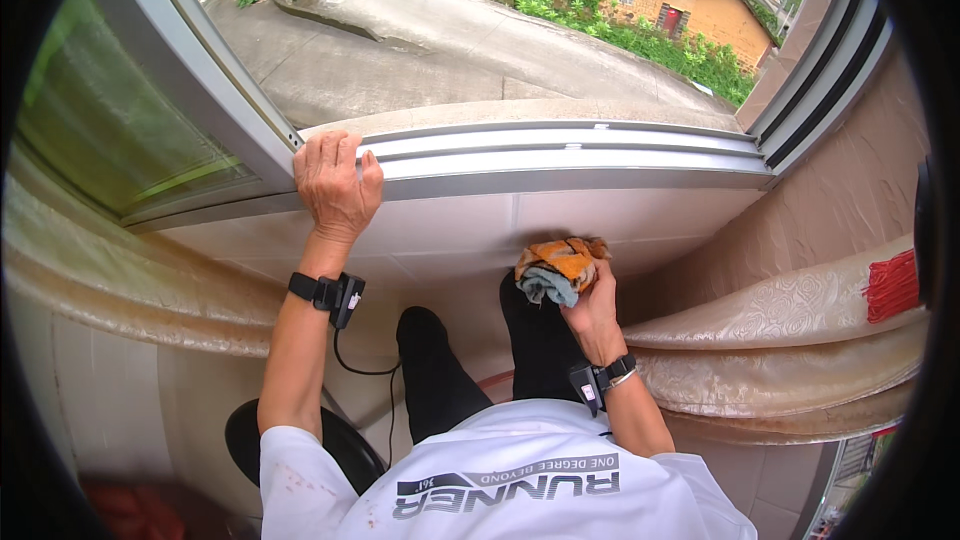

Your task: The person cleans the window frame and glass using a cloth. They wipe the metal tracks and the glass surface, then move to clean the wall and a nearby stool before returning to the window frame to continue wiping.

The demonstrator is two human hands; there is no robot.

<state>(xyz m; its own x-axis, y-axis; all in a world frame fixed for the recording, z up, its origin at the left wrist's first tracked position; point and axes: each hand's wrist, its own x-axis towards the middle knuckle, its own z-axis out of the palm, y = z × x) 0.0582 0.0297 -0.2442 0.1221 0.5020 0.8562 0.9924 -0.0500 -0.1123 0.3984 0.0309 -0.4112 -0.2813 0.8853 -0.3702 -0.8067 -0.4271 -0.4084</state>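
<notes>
My left hand [339, 184] rests on the left end of the metal sliding-window track [525, 157], beside the edge of the sliding window sash [217, 75]. It holds no loose object, and its fingertips lie over the sill, partly out of sight. Lower and to the right, my right hand [596, 307] grips a bunched cloth [559, 266], orange and pale blue with dark patches. The cloth is near the tiled wall [450, 225] below the window, above my right knee. Whether it touches the tiles I cannot tell. Both wrists wear black straps with small devices.
Gathered curtains hang at the left [150, 300] and right [757, 375]. A black round stool seat [345, 450] stands behind my left arm, with a black cable [367, 371] hanging from the left wrist device. Outside the open window lie a concrete road [450, 37] and houses.
</notes>
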